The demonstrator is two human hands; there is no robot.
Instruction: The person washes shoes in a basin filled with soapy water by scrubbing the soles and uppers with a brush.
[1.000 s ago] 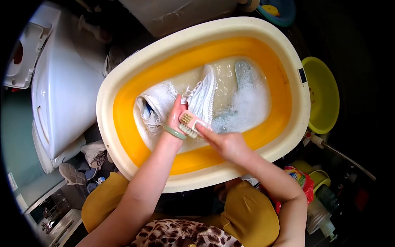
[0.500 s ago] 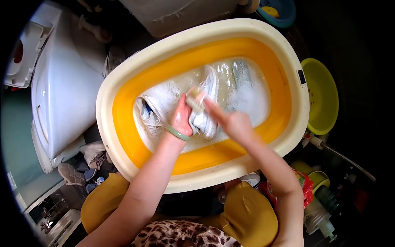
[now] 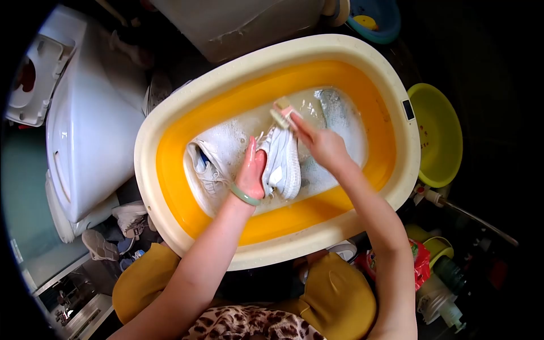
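A cream and orange tub [image 3: 391, 170] holds soapy water. My left hand [image 3: 251, 173], with a green bangle at the wrist, is partly inside a white shoe [image 3: 286, 164] and grips it on its side, sole facing right. In my right hand [image 3: 327, 147] is a pink brush [image 3: 284, 109] with pale bristles, at the upper end of that shoe. A second white shoe [image 3: 211, 170] with laces lies in the water at the tub's left. Something pale green, partly under foam, is in the water at the upper right.
A white toilet [image 3: 90, 130] stands at the left, with several shoes [image 3: 101, 245] on the floor below it. Right of the tub is a yellow-green basin [image 3: 439, 136]; a blue basin [image 3: 385, 25] is at the top. A red bag [image 3: 420, 263] and containers lie at the lower right.
My right hand and the brush have moved up along the shoe, away from my left wrist. The held shoe sits lower and more upright in view. The camera view has shifted slightly.
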